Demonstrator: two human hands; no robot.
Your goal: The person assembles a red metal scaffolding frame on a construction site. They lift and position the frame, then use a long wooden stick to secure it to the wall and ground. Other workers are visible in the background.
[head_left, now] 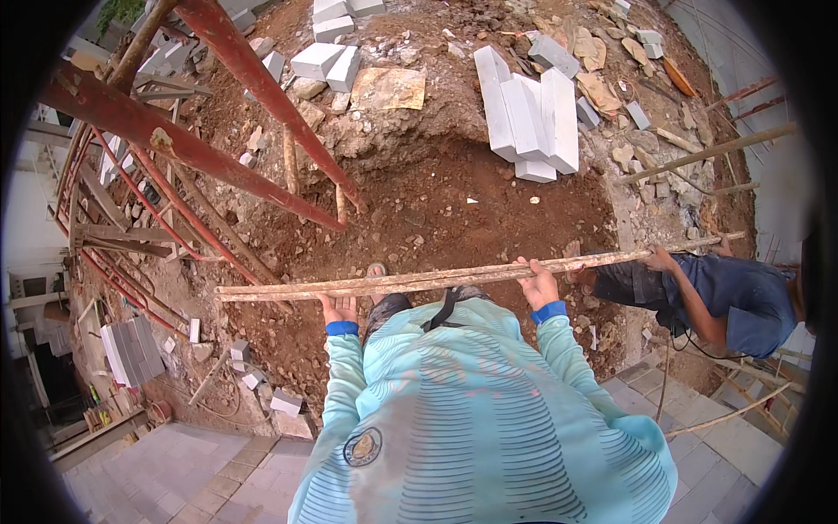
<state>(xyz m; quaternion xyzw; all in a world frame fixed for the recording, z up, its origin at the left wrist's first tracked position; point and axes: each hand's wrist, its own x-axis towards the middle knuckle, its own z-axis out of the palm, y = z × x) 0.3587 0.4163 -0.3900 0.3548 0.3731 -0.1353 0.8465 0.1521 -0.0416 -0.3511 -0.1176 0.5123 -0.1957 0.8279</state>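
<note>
A pair of long, thin wooden poles [419,281], rough and caked with dirt, lies crosswise in front of my body, side by side. My left hand [340,308] is palm up under their left part, bearing them; its fingertips are hidden behind the wood. Farther right, my right hand [539,286] has its fingers wrapped round the poles. At the right end another person [733,301] in dark blue clothes also has both hands on them. Brown soil [419,223] lies beneath the poles.
Rusty red steel props [262,96] slant across the upper left. Pale blocks [528,118] are stacked on the dirt ahead, with more blocks [131,349] at the left. Loose stones [624,157] and a leaning pole [707,150] stand at the right. Paving [166,463] lies below.
</note>
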